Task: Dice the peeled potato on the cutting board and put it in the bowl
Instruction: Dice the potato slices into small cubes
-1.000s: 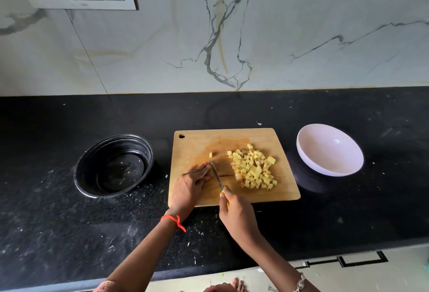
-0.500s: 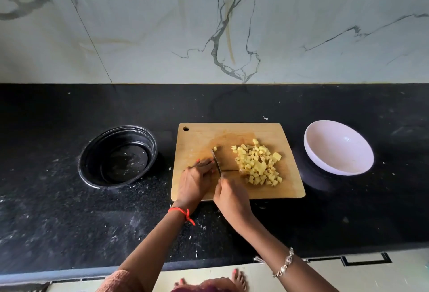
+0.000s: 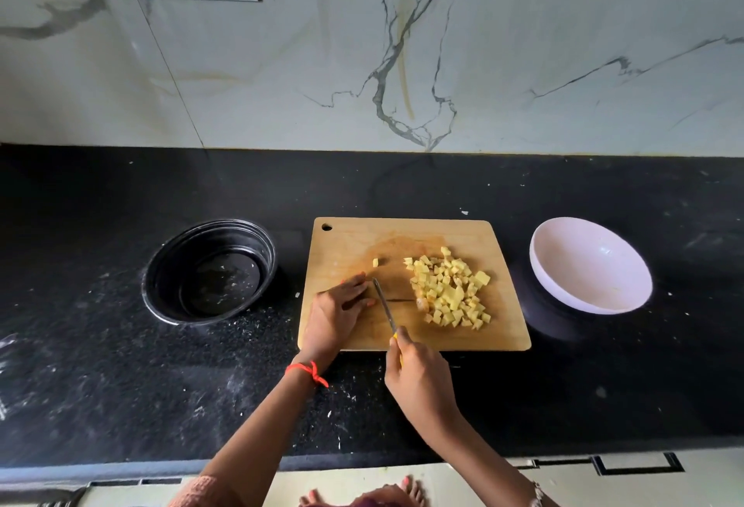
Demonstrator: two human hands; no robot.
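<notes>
Fingers of the right hand [image 3: 418, 379] curl round the yellow handle of the knife [image 3: 384, 305], just over the near edge of the cutting board [image 3: 402, 234]. The blade's long axis runs away from the person toward the wall, with the tip leaning slightly left. The left hand [image 3: 338, 311] rests on the board just left of the blade. Its fingers lie nearly straight and close together, with the tips beside the steel. Whether a piece of potato lies under them is hidden.

Just right of the blade, the diced potato [image 3: 449, 293] lies in one loose heap on the right half of the board, inside its right and near edges. The cubes are too many to count. One stray cube [image 3: 375, 263] sits apart beyond the knife tip.

The far left part of the board is bare wood. The white bowl [image 3: 592, 301] stands to the right, with a strip of black counter [image 3: 402, 184] between it and the board's right edge. A black bowl [image 3: 209, 228] stands to the left, likewise apart from the board. Open counter runs behind the board to the marble wall [image 3: 523, 43] and in front of it to the counter's edge.

In all there are one knife, one board and two bowls. A red thread [image 3: 308, 371] circles the left wrist.
</notes>
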